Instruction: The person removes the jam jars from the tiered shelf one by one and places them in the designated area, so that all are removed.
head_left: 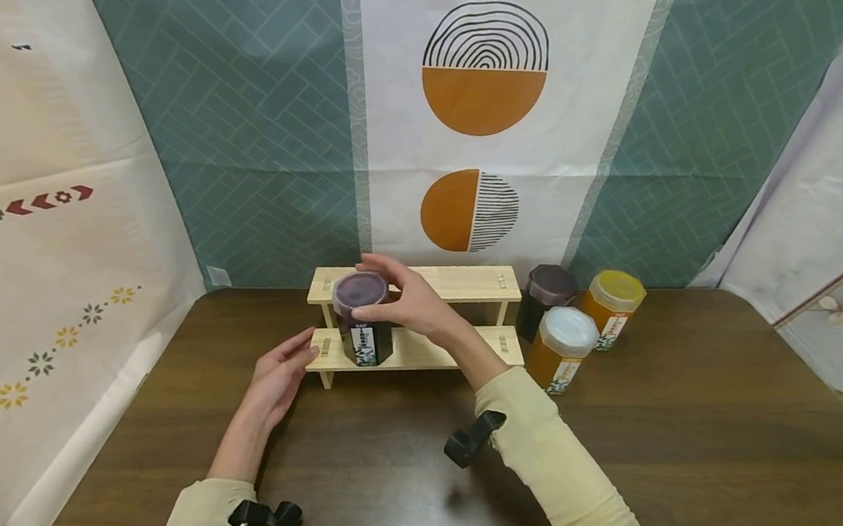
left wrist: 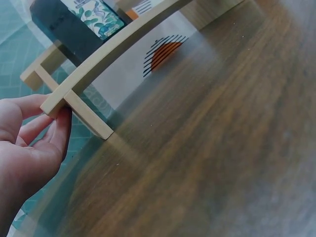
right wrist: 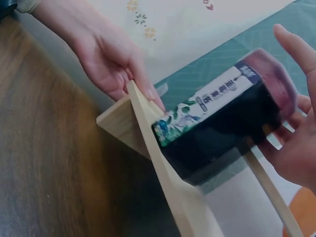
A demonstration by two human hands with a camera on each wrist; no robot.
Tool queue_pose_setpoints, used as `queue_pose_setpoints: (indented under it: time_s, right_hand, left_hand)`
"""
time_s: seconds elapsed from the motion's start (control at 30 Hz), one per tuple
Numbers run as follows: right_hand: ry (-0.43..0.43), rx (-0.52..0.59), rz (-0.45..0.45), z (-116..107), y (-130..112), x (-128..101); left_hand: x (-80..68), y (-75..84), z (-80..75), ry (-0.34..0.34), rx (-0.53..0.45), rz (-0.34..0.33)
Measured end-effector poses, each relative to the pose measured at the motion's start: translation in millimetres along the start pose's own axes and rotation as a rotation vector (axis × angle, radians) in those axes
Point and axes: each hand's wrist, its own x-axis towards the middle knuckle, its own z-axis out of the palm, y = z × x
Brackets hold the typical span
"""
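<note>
A dark jar with a purple lid point(head_left: 360, 289) and a white label point(right wrist: 217, 101) stands upright on the lower board of a two-tier wooden shelf point(head_left: 429, 354), near its left end. My right hand point(head_left: 417, 301) is around the lid. In the right wrist view its thumb point(right wrist: 296, 49) stands off the lid, while the other fingers stay close at the lid's far side. At the shelf's left end, my left hand point(left wrist: 29, 143) pinches the lower board point(left wrist: 89, 69), thumb above and fingers below.
To the right of the shelf stand another dark jar point(head_left: 553, 283), an amber jar with a white lid point(head_left: 567, 332) and an amber jar with a yellow lid point(head_left: 616, 294). Patterned cloth point(head_left: 268, 143) hangs behind the brown table point(head_left: 379, 467).
</note>
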Motion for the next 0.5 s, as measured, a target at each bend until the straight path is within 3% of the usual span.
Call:
queue_pose_setpoints:
  time_s: [0.3, 0.5]
  right_hand:
    - [0.060, -0.041, 0.064, 9, 6, 6]
    - [0.074, -0.060, 0.033, 6, 12, 3]
  left_hand:
    - [-0.4, 1.2, -0.8, 0.000, -0.002, 0.008]
    - [-0.2, -2.9, -0.7, -0.005, -0.018, 0.024]
